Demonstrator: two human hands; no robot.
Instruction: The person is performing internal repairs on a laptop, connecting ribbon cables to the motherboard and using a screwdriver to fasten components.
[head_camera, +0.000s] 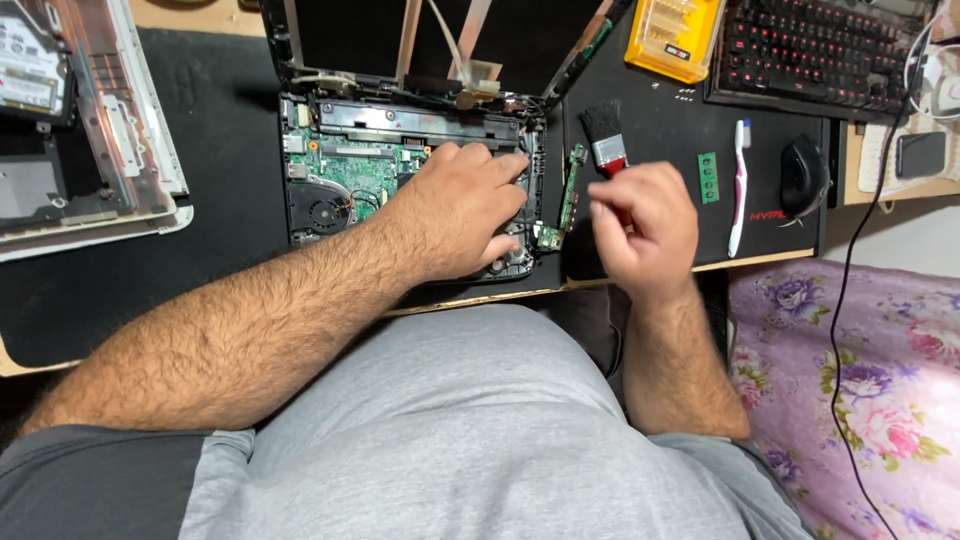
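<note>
Head view: my left hand (462, 208) lay spread flat on the opened laptop (400, 170); my right hand (645, 225) pinched a brush (606, 140) over the black mat (200, 180).

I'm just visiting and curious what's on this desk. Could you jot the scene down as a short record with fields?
Setting: black desk mat seen from above
Main item: opened laptop, green circuit board and fan exposed
Left hand: resting flat on the laptop's insides
Right hand: gripping a red-handled brush, bristles pointing away
Beside laptop: narrow green board strip, small green memory stick, pink-and-white toothbrush
Further off: yellow bit case, red-lit keyboard, black mouse
</note>
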